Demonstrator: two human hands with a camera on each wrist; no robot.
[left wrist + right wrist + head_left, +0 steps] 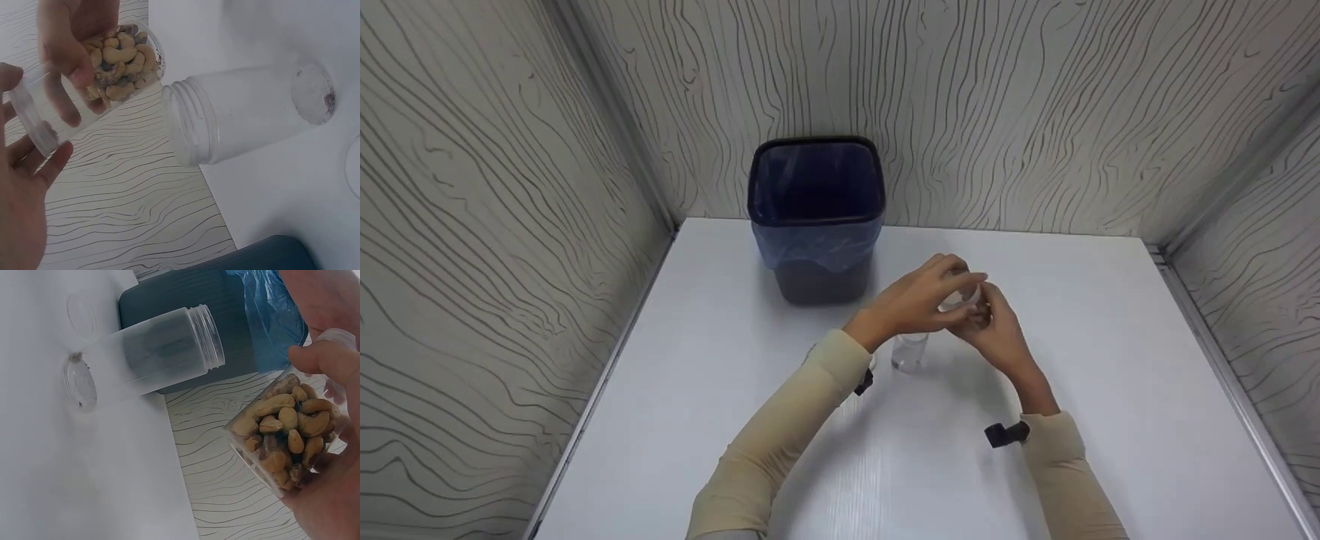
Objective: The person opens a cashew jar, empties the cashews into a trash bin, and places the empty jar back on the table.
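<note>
A clear jar of cashews (289, 433) is held up tilted between both hands, above the table. My right hand (997, 330) wraps round its body, with the nuts gathered at the base end. From above, my left hand (919, 300) grips the clear lid (34, 115) at the jar's top end, fingers and thumb curled round its edge. Just below the hands, an uncovered clear jar (253, 115) stands upright on the table, with a few dark crumbs at its bottom. In the head view the left hand partly hides this second jar.
A dark bin (821, 285) with a blue liner bag (817, 244) stands at the back of the white table (697, 330). Flat on the table beside the standing jar lies a clear round lid (81, 316). Wood-patterned panels (960, 112) close off the back and sides.
</note>
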